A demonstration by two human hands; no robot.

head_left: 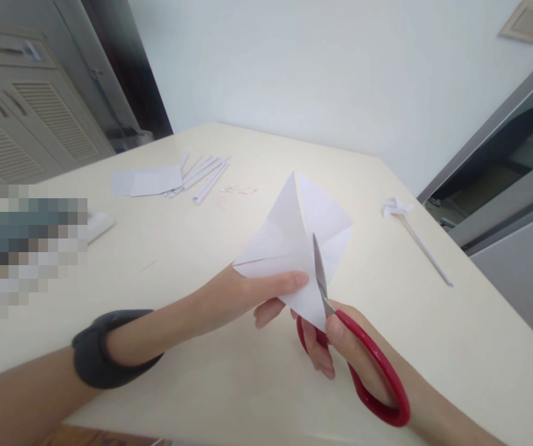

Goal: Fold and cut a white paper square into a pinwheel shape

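At about 10 o'clock on the cream table (192, 371) lie a flat white sheet (148, 182) and some rolled paper strips (205, 173). My left hand (242, 294) pinches the folded white paper (294, 238) near the table's middle, thumb on top, fingers curled beneath. My right hand (340, 347) grips the red-handled scissors (363, 365), blades pointing to 12 o'clock against the paper's lower edge, and a paper pinwheel (398, 207) lies at 2 o'clock.

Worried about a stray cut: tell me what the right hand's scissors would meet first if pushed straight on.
The right hand points the scissors up into the folded paper, held by the left hand. Paper first; depth is unclear.
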